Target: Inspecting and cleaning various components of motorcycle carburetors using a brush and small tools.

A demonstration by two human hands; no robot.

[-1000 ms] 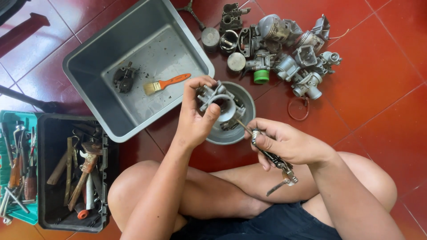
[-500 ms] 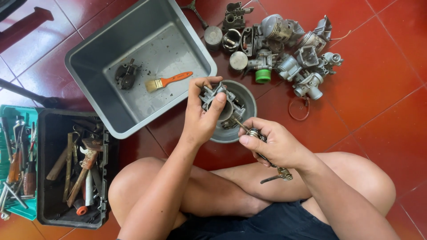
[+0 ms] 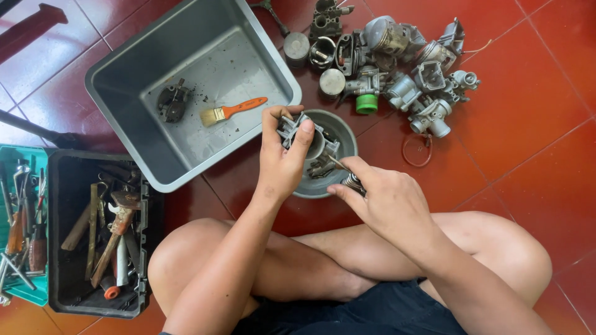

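Seated cross-legged on the red tile floor [image 3: 528, 111], I hold a grey metal carburetor body [image 3: 313, 144] in my left hand [image 3: 282, 162] at the centre of the frame, fingers wrapped around it and the thumb pressed along its upper edge. It hangs just above a round grey metal bowl [image 3: 343, 133] resting on the tiles. My right hand [image 3: 383, 200], just below and to the right, has its fingers closed around the handle of a thin tool [image 3: 338, 166] whose tip touches the carburetor body's lower side. At the upper left of the frame sits a grey plastic tub [image 3: 186, 43], holding an orange-handled paintbrush [image 3: 234, 110] and a dark metal part [image 3: 171, 104] well apart from it. A heap of carburetors and engine parts [image 3: 397, 62] lies along the top right, one fitted with a green cap [image 3: 367, 103], with a thin ring [image 3: 417, 150] on the tiles just below. At the lower left, an open black toolbox [image 3: 93, 229] holds rusty hand tools beside a teal tray [image 3: 25, 236].
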